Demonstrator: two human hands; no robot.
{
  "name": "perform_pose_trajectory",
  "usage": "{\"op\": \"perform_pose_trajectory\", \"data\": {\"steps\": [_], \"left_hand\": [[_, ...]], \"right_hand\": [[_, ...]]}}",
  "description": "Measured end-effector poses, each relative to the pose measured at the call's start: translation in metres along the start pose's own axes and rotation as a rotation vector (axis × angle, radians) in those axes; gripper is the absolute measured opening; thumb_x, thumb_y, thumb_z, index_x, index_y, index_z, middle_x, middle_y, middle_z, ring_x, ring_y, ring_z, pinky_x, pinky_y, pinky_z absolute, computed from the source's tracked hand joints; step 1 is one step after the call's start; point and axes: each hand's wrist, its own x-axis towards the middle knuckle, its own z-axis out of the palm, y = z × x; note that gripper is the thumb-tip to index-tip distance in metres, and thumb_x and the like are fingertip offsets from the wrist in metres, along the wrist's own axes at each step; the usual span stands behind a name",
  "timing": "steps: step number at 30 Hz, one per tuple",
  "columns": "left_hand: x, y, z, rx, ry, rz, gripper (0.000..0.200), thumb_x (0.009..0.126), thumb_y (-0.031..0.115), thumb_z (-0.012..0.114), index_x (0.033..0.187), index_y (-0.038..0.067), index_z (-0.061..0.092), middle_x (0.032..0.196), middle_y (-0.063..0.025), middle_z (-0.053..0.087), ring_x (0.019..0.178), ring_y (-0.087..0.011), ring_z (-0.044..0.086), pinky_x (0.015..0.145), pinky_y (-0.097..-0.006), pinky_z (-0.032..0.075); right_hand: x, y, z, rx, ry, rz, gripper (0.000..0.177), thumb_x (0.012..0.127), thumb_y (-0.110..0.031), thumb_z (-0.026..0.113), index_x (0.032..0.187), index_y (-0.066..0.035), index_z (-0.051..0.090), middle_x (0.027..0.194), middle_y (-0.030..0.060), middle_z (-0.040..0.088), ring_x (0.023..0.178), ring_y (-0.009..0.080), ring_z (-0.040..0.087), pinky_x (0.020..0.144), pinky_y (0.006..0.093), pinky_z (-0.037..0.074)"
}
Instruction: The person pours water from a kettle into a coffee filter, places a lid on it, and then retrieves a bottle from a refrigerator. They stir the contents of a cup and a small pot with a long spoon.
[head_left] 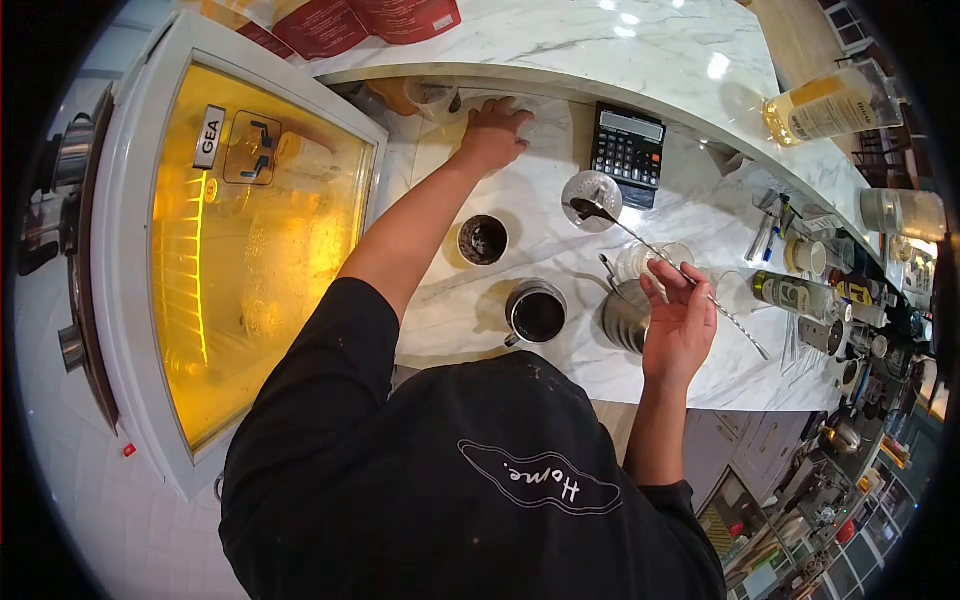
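Note:
My right hand (680,325) is closed around the twisted handle of a long bar spoon (650,246). The spoon's dark-coated bowl overlaps a clear cup (592,200) with whitish contents in this view. My left hand (495,138) stretches to the far side of the counter, palm down with fingers apart, beside a clear plastic cup (430,97). Below that arm stands a cup with dark residue inside (483,240). A metal pitcher of dark liquid (537,312) is close to my body, and a steel container (626,318) stands left of my right hand.
A calculator (628,150) lies at the back of the marble counter (440,325). To the left is a glass-fronted fridge (260,250), lit yellow. Bottles (795,293) and small cups crowd the right end. Another bottle (835,105) stands on the raised ledge.

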Motion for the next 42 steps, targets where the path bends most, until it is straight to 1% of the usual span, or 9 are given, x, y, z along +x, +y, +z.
{"op": "perform_pose_trajectory", "data": {"steps": [5, 8, 14, 17, 23, 27, 33, 36, 42], "left_hand": [[-0.012, 0.004, -0.008, 0.042, -0.146, 0.061, 0.058, 0.084, 0.034, 0.076, 0.14, 0.029, 0.061, 0.158, -0.0121, 0.043, 0.143, -0.034, 0.042, 0.11, -0.0579, 0.038], [-0.016, 0.015, -0.031, 0.006, -0.315, 0.092, 0.061, 0.083, 0.035, 0.076, 0.141, 0.028, 0.06, 0.16, -0.012, 0.04, 0.144, -0.0345, 0.043, 0.111, -0.059, 0.039], [-0.007, 0.035, -0.038, 0.078, -0.576, 0.115, 0.062, 0.086, 0.042, 0.076, 0.143, 0.03, 0.058, 0.163, -0.0116, 0.035, 0.141, -0.0337, 0.048, 0.113, -0.0518, 0.041], [-0.017, 0.061, -0.046, 0.159, -0.605, 0.12, 0.061, 0.087, 0.044, 0.076, 0.144, 0.03, 0.058, 0.161, -0.0113, 0.038, 0.14, -0.0324, 0.049, 0.112, -0.0478, 0.043], [-0.045, 0.1, -0.041, 0.181, -0.651, 0.201, 0.057, 0.089, 0.043, 0.075, 0.142, 0.03, 0.06, 0.154, -0.01, 0.045, 0.137, -0.032, 0.05, 0.109, -0.0486, 0.044], [-0.065, 0.104, -0.051, 0.123, -0.545, 0.252, 0.053, 0.089, 0.036, 0.075, 0.14, 0.029, 0.061, 0.147, -0.0112, 0.051, 0.133, -0.0311, 0.053, 0.107, -0.0495, 0.044], [-0.099, 0.087, -0.078, -0.367, -0.106, 0.161, 0.048, 0.09, 0.031, 0.075, 0.135, 0.02, 0.064, 0.141, -0.0131, 0.056, 0.129, -0.0337, 0.055, 0.108, -0.0454, 0.045], [-0.139, 0.084, -0.101, -0.509, 0.148, 0.087, 0.046, 0.088, 0.031, 0.077, 0.13, 0.016, 0.067, 0.133, -0.0142, 0.06, 0.127, -0.0342, 0.056, 0.107, -0.0433, 0.046], [-0.226, 0.072, -0.118, -0.631, 0.37, -0.131, 0.041, 0.089, 0.024, 0.076, 0.126, 0.011, 0.067, 0.13, -0.0141, 0.061, 0.124, -0.0332, 0.057, 0.107, -0.0414, 0.046]], "right_hand": [[0.001, 0.0, -0.002, -0.026, 0.001, -0.009, 0.037, 0.113, -0.029, 0.04, 0.122, 0.002, 0.057, 0.113, 0.0216, 0.071, 0.114, 0.0355, 0.067, 0.099, 0.05, 0.053], [-0.004, -0.001, -0.001, 0.022, -0.025, -0.008, 0.037, 0.113, -0.029, 0.04, 0.122, 0.002, 0.057, 0.113, 0.0216, 0.071, 0.114, 0.0352, 0.067, 0.099, 0.0503, 0.053], [-0.02, -0.007, -0.011, 0.049, -0.001, -0.026, 0.036, 0.113, -0.029, 0.04, 0.123, 0.002, 0.057, 0.113, 0.0217, 0.071, 0.114, 0.034, 0.067, 0.097, 0.0495, 0.054], [-0.031, -0.011, -0.023, 0.035, 0.033, -0.053, 0.036, 0.113, -0.028, 0.04, 0.123, 0.002, 0.057, 0.113, 0.0217, 0.072, 0.113, 0.0336, 0.068, 0.097, 0.0488, 0.054], [-0.051, -0.019, -0.046, 0.063, 0.056, -0.065, 0.035, 0.113, -0.028, 0.041, 0.123, 0.002, 0.057, 0.113, 0.0213, 0.072, 0.111, 0.0321, 0.069, 0.095, 0.0465, 0.055], [-0.055, -0.018, -0.056, 0.023, 0.097, -0.063, 0.036, 0.113, -0.028, 0.041, 0.122, 0.003, 0.057, 0.113, 0.0211, 0.072, 0.111, 0.0303, 0.069, 0.094, 0.0447, 0.056], [-0.043, -0.011, -0.046, -0.007, 0.114, -0.021, 0.036, 0.113, -0.027, 0.042, 0.124, 0.003, 0.056, 0.113, 0.0204, 0.072, 0.11, 0.0286, 0.069, 0.092, 0.042, 0.056], [-0.036, -0.013, -0.033, -0.085, 0.111, 0.013, 0.036, 0.113, -0.028, 0.043, 0.123, 0.003, 0.057, 0.114, 0.0195, 0.072, 0.108, 0.0274, 0.07, 0.09, 0.0393, 0.056], [-0.017, -0.003, -0.003, -0.161, 0.062, 0.054, 0.035, 0.112, -0.028, 0.044, 0.123, 0.002, 0.059, 0.116, 0.0182, 0.072, 0.106, 0.0261, 0.071, 0.088, 0.037, 0.057]]}}
